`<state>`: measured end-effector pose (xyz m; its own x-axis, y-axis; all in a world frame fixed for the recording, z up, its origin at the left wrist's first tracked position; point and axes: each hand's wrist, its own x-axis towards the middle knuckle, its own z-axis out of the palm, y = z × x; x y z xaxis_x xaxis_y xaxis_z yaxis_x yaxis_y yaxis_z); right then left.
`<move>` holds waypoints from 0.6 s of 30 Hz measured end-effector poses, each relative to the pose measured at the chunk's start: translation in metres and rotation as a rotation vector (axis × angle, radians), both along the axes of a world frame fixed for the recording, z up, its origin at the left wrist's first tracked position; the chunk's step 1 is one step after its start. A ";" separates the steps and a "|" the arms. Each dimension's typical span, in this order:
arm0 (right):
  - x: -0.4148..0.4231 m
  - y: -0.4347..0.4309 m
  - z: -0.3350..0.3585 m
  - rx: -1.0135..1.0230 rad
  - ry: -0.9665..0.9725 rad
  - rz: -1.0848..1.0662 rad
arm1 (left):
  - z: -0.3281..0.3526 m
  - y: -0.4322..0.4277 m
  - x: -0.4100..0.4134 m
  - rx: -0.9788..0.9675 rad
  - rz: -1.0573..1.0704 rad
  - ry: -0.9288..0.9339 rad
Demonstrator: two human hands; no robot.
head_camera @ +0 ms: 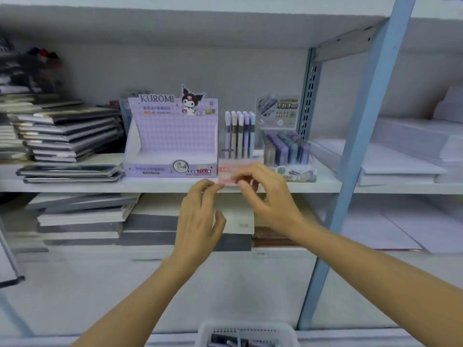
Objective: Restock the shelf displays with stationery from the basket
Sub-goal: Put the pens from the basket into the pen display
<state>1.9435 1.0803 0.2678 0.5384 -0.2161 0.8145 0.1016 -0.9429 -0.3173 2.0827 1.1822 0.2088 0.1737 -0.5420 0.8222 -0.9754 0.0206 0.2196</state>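
A pink pen display [226,169] stands on the middle shelf [155,184] with several pastel pens [238,134] upright in it. My right hand [268,194] curls its fingers and thumb against the display's front face. The straight fingertips of my left hand [200,214] touch the display's lower left corner. To its left is a purple Kuromi display box [170,146] whose tray looks empty. On its right stands a lead refill display [288,149] filled with small cases. A white basket [288,333] holding pens shows at the bottom edge.
Stacks of dark notebooks [67,136] fill the shelf's left side. More notebooks and pads [100,216] lie on the shelf below. A blue upright post [363,146] rises on the right, with white paper stacks [400,156] beyond it.
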 end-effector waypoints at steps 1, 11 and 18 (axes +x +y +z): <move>-0.002 0.006 -0.024 0.032 0.062 0.027 | -0.022 0.004 -0.001 0.013 0.006 0.018; -0.013 0.014 -0.306 0.553 0.708 -0.086 | -0.267 0.053 -0.012 0.759 0.037 0.312; -0.033 0.021 -0.432 0.718 1.116 -0.428 | -0.350 0.083 -0.014 1.205 0.089 0.425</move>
<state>1.9107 1.1014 -0.1640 0.6090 -0.7100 -0.3535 -0.7740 -0.4347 -0.4603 2.0690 1.2647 -0.1409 0.3743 -0.8753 -0.3064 -0.8122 -0.4688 0.3472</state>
